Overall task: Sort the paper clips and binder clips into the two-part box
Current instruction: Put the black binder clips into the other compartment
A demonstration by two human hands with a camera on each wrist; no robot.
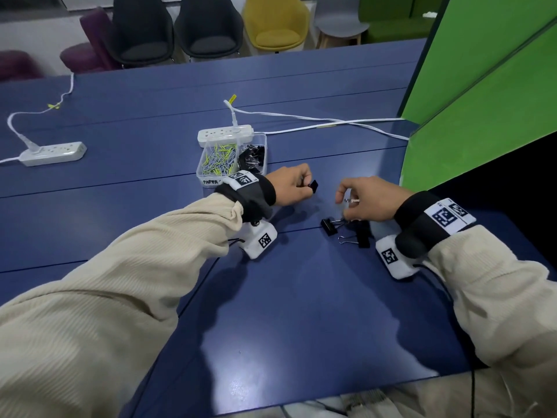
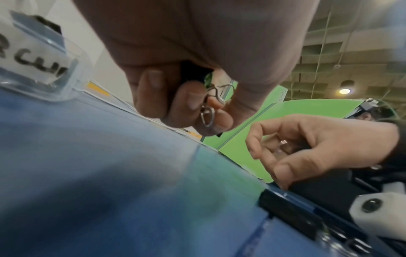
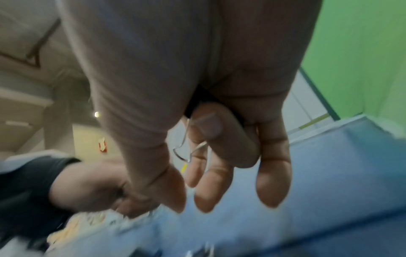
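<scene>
Left hand (image 1: 290, 185) grips a black binder clip (image 1: 313, 186) in curled fingers, clip body sticking out past the fingertips, wire handles tucked into the palm per the left wrist view. Right hand (image 1: 369, 199) has fingers curled round another clip's wire handle (image 3: 186, 149), thumb tip down at a binder clip on the table (image 1: 329, 226); a second loose binder clip (image 1: 360, 238) lies just beside it, under the hand. Two-part box (image 1: 201, 173) sits mid-table (image 1: 301, 297) just beyond the left wrist, against a power strip (image 1: 224, 134): paper clips (image 1: 220, 159) left compartment, black binder clips right.
</scene>
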